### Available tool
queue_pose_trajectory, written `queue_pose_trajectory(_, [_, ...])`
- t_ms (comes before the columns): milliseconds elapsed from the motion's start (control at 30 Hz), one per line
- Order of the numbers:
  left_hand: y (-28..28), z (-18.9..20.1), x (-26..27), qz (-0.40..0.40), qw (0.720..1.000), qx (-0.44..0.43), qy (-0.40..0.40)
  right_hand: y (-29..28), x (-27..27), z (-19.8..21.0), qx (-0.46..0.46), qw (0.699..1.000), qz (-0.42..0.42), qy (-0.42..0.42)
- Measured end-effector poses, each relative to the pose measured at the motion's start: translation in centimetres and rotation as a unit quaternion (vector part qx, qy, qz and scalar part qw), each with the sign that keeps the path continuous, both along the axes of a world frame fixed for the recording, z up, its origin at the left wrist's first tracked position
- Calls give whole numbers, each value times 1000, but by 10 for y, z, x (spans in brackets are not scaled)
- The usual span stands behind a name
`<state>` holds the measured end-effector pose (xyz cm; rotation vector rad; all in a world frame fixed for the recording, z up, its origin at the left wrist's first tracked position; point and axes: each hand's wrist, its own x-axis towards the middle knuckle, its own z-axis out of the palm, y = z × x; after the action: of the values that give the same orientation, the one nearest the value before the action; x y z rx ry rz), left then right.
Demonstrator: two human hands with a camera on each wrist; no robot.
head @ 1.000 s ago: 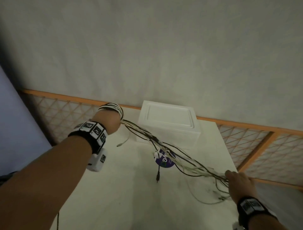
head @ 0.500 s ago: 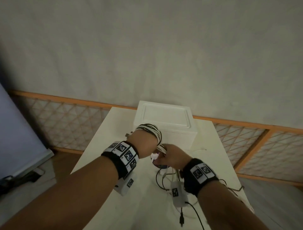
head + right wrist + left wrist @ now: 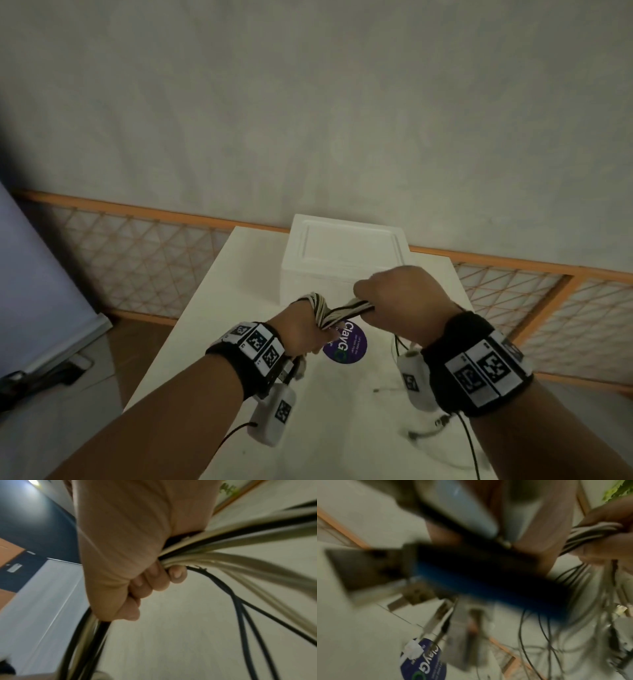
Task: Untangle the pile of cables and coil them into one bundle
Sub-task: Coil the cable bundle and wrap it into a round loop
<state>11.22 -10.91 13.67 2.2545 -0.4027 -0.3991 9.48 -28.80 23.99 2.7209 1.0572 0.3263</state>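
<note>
- Behind the white tabletop (image 3: 212,325) stands a plain grey wall with an orange lattice rail along its lower part; a white lidded box (image 3: 346,253) sits at the far end of the tabletop, and a round purple sticker (image 3: 346,346) lies just near of it.
- Left hand (image 3: 301,329), above the middle of the tabletop, has the cables (image 3: 339,313) wound around it as a coil of white and black strands; its fingers look curled on the coil, though the left wrist view is too blurred to confirm this.
- Right hand (image 3: 400,298), just to the right, is a closed fist around the same strands, and the right wrist view shows the fingers (image 3: 176,573) wrapped on them.
- Between the two hands the strands run short and tight.
- Loose ends hang under the right hand down to the tabletop.
- My judgement: the untangling seems mostly done and several turns are made; the hanging remainder must be wound in.
</note>
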Motion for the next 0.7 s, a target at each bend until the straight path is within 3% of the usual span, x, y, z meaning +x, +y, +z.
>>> queue_pose_trajectory(133, [-8,16,-13,-76,986,-102,110,3,3,21,-12,994,96,-42])
queue_pose_trajectory(300, [-22,43,-41,-220,921,-243,212,9,12,36,93,979,169,-69])
queue_pose_trajectory(400, [-27,57,-55,-261,885,-320,216,16,24,17,208,962,171,-41])
queue_pose_trajectory(467, [-23,60,-52,-240,902,-318,169,20,31,-7,297,946,123,-33])
queue_pose_trajectory(567, [-16,61,-46,-221,915,-322,107,27,28,-36,416,908,31,45])
queue_pose_trajectory(633, [-17,58,-48,-222,900,-363,97,29,24,-45,494,850,6,182])
queue_pose_trajectory(700, [-20,56,-49,-212,882,-408,104,34,19,-47,501,830,15,245])
